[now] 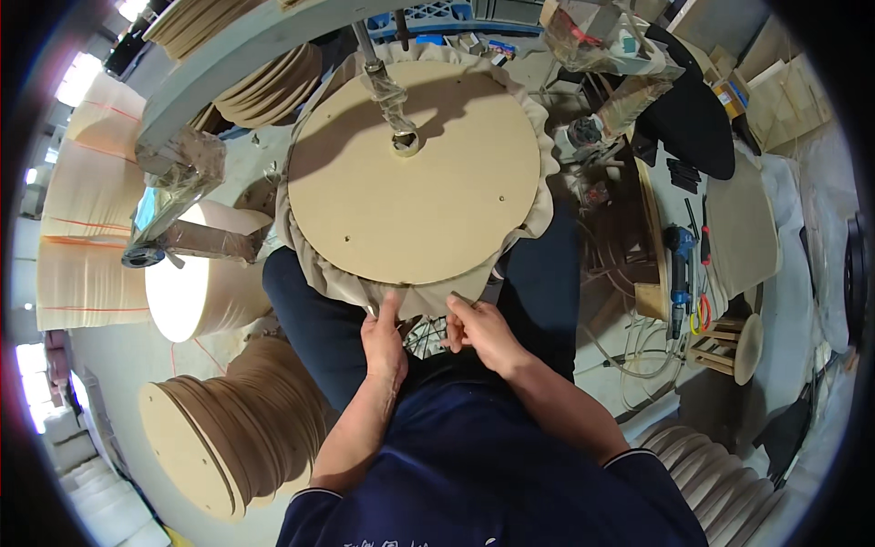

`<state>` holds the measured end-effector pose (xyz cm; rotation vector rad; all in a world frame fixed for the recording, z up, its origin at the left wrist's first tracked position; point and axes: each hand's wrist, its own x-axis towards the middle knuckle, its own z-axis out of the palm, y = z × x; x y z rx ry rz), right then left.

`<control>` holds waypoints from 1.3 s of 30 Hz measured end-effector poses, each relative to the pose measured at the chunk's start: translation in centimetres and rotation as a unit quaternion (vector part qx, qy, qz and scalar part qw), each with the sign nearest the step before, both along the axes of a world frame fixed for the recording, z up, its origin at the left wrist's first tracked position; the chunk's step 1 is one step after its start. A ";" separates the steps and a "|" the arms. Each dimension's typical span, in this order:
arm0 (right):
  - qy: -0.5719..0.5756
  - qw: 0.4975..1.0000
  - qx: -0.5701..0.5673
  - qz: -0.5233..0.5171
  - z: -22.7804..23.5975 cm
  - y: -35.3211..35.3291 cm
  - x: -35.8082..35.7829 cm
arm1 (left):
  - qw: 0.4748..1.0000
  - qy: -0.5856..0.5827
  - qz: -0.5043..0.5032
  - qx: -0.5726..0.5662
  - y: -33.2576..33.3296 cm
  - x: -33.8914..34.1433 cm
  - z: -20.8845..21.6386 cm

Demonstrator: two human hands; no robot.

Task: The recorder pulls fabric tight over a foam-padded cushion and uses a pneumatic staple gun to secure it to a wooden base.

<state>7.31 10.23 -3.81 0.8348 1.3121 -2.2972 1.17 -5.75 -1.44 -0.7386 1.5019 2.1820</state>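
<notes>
Navy shirt (510, 456) nearest cam, below the grip — round board (428, 210) just ahead, beige fabric (421, 299) ruffled round its rim. L hand (383, 345) pinches fabric edge; R hand (485, 334) narrow there, can't tell if holding. Risk: uneven tugs — fabric could bunch or slip.

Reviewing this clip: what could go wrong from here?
The beige fabric is ruffled around the round board, so its folds might bunch unevenly where the left hand and right hand work its near edge.

The tape-wrapped rod meets the board at one small spot, so an uneven tug could perhaps twist or shift the board.
</notes>
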 end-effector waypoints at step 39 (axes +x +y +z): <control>0.033 0.999 -0.016 -0.038 0.5 -1.0 0.3 | 0.998 0.030 -0.052 0.013 -1.2 0.3 -2.9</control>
